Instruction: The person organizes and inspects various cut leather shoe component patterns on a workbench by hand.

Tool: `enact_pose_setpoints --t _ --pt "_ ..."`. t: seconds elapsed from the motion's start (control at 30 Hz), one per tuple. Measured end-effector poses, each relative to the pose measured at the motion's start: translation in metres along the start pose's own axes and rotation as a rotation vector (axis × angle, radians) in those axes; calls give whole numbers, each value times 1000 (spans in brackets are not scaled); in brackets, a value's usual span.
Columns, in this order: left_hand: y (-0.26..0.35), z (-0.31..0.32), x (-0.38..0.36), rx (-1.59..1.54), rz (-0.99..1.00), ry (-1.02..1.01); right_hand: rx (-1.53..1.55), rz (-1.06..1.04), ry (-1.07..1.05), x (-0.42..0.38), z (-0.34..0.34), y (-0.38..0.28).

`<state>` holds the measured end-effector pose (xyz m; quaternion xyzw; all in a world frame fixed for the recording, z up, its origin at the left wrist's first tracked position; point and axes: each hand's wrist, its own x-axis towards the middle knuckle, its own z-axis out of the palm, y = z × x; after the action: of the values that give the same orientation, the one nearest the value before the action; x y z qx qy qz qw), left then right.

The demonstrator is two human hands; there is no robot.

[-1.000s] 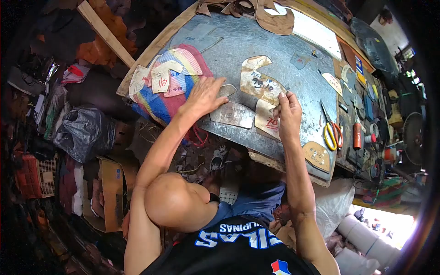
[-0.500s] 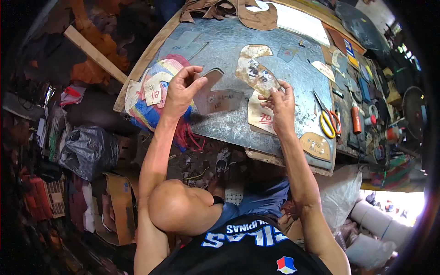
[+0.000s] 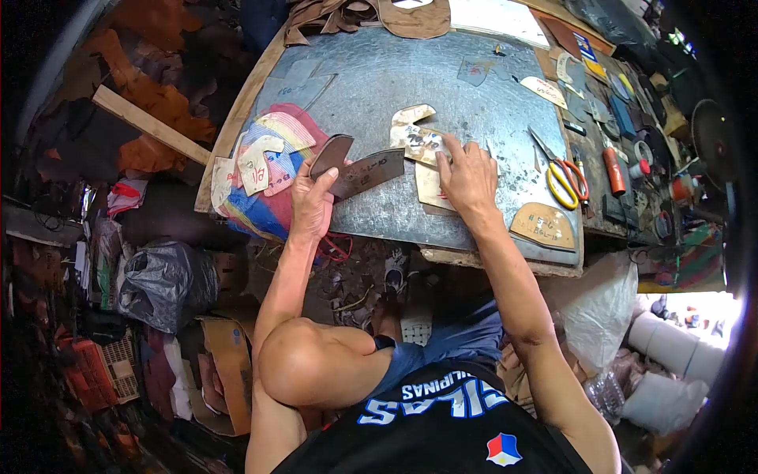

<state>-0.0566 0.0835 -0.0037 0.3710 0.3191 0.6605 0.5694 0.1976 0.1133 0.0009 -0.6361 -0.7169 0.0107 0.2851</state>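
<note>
My left hand (image 3: 313, 197) is closed on a dark brown curved piece (image 3: 369, 171) with writing on it, lifted at the near left part of the metal-topped table (image 3: 355, 79). My right hand (image 3: 470, 178) rests over a pale, stained pattern (image 3: 414, 134) with dark writing, its fingers at the pattern's right end. Whether those fingers grip it is hard to tell. Partly under that hand lies another cream pattern (image 3: 430, 186). Left of my left hand, pale patterns (image 3: 257, 166) lie on a colourful striped cloth (image 3: 304, 126).
Yellow-and-orange-handled scissors (image 3: 564, 180) and a tan pattern (image 3: 543, 226) lie at the right. Beyond them are an orange cylinder (image 3: 613, 171) and various tools. Brown leather pieces (image 3: 414, 20) lie at the far edge. A wooden bar (image 3: 150, 124) is at the left.
My left hand has taken hold of the dark brown piece and raised it. My right hand has lowered the pale pattern to the table, and its fingers now lie over its end.
</note>
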Motion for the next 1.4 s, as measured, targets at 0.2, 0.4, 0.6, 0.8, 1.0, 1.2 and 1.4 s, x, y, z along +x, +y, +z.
enact_pose_setpoints --t 0.2,0.4,0.6,0.8,1.0,1.2,1.4 --pt "-5 4 -4 15 11 7 -65 -8 -161 -1 -6 -7" --pt "-10 4 -5 53 42 52 -12 -284 -80 -3 17 -19" --pt "-11 15 -8 81 72 98 43 -337 -125 -9 20 -33" --pt "-4 9 -3 35 49 57 217 -261 -121 -4 14 -31" --pt "13 10 1 27 117 43 919 -24 -345 3 8 -28" --pt "13 20 -1 32 210 95 1055 67 -542 3 6 -29" --pt "11 15 0 73 242 86 1142 154 -564 2 13 -26"
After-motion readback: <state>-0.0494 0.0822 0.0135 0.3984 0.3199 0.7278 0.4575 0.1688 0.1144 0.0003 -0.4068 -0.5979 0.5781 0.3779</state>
